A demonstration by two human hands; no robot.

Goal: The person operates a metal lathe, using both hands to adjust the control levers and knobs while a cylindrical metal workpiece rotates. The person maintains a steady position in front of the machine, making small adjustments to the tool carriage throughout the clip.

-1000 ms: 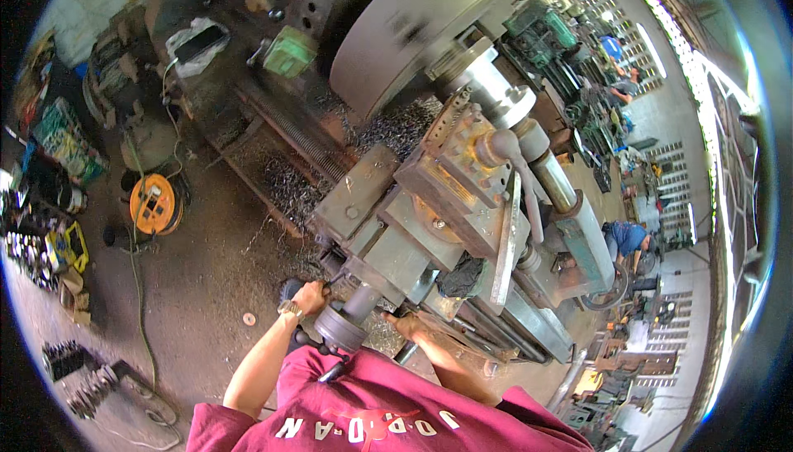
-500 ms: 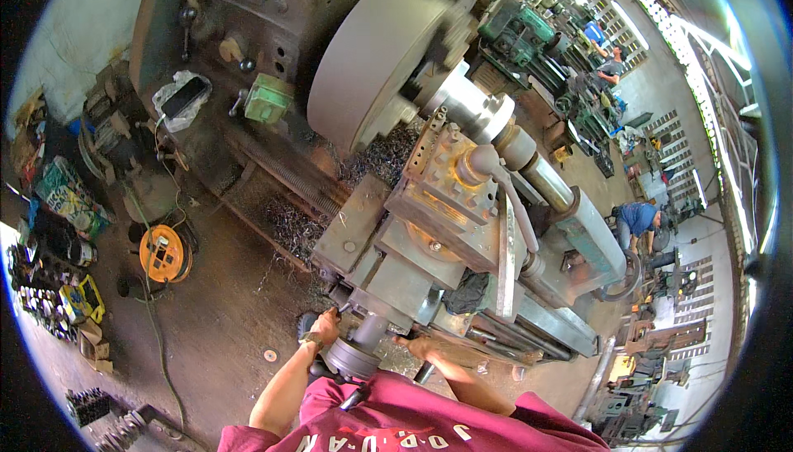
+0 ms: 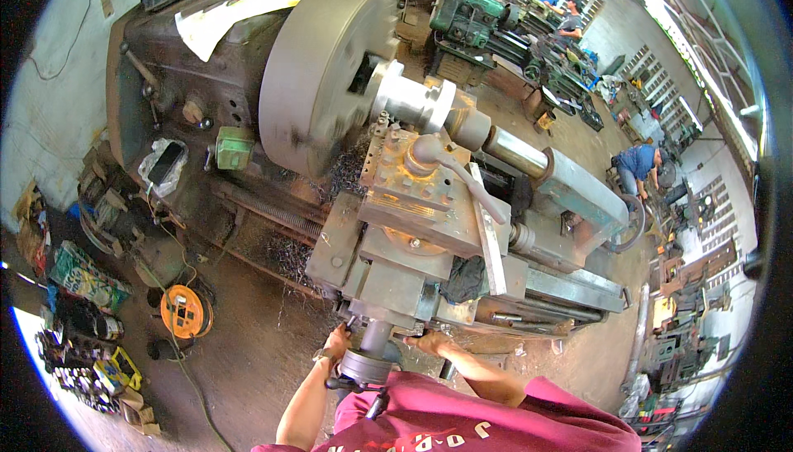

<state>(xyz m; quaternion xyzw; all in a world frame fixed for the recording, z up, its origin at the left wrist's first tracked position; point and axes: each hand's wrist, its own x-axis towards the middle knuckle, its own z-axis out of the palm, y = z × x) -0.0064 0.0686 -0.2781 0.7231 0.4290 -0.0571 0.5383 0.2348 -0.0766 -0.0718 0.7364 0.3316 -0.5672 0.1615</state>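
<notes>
I stand at a large metal lathe. A bright steel workpiece [image 3: 406,97] sits between the big grey chuck [image 3: 301,72], whose jaws are blurred, and the tailstock [image 3: 582,192]. My left hand [image 3: 337,341] is closed around a small lever at the front of the carriage [image 3: 388,287], left of the round handwheel [image 3: 366,365]. My right hand [image 3: 429,342] curls at the carriage's front on the handwheel's other side. What its fingers grip there is hidden. Above the carriage stands the tool post [image 3: 417,175], with a long clamp handle [image 3: 475,188] slanting right.
Metal chips [image 3: 289,258] lie under the bed. An orange cable reel [image 3: 186,312] stands on the floor at left, its cord running forward. A phone [image 3: 165,161] rests on plastic near the headstock. A person in blue [image 3: 636,163] bends over at right; other machines stand behind.
The whole view has shifted, so the lathe's chuck and tool post appear further left. Both hands stay at the carriage front, beside the handwheel.
</notes>
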